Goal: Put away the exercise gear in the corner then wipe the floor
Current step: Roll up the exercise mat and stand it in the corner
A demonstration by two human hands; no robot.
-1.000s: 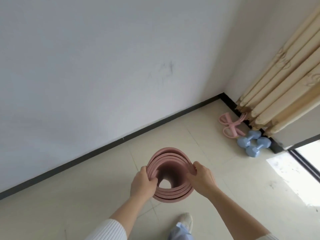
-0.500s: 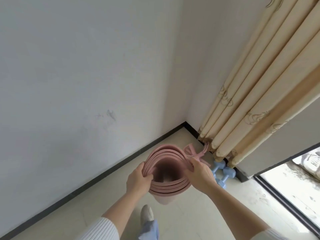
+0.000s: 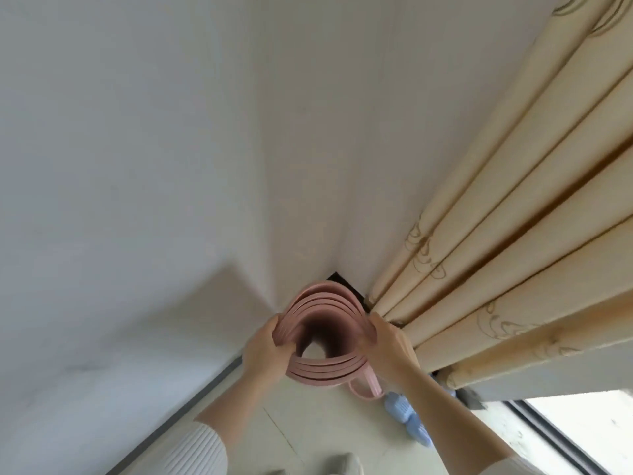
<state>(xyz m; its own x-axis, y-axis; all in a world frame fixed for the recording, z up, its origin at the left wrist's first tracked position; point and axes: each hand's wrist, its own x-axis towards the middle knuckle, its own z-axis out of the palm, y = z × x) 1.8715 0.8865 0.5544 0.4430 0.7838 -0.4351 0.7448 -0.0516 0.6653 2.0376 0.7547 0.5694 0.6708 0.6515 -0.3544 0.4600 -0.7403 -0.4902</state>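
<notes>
White walls [image 3: 137, 166] meet in a corner; left hand [image 3: 265, 351] and right hand [image 3: 387, 347] grasp the rolled mat [image 3: 322, 370], dumbbells [image 3: 399, 407] at its five o'clock

The rolled mat [image 3: 325, 370] hides its own lower end and most of the pink pull band [image 3: 369, 389]. The right forearm [image 3: 445, 416] covers part of the blue dumbbells [image 3: 400, 411]. The bottom edge cuts off the shoe [image 3: 343, 467].

Mat [image 3: 325, 368]: matt pink, foam-like, smooth finish noted. Curtain [image 3: 513, 269]: matt woven cloth w/ stitched pattern. Wall [image 3: 137, 166]: matt paint. Floor [image 3: 308, 423]: smooth tiles, slight sheen. Dumbbells [image 3: 399, 407]: matt, ribbed coating. Sleeve [image 3: 202, 450]: ribbed knit.
</notes>
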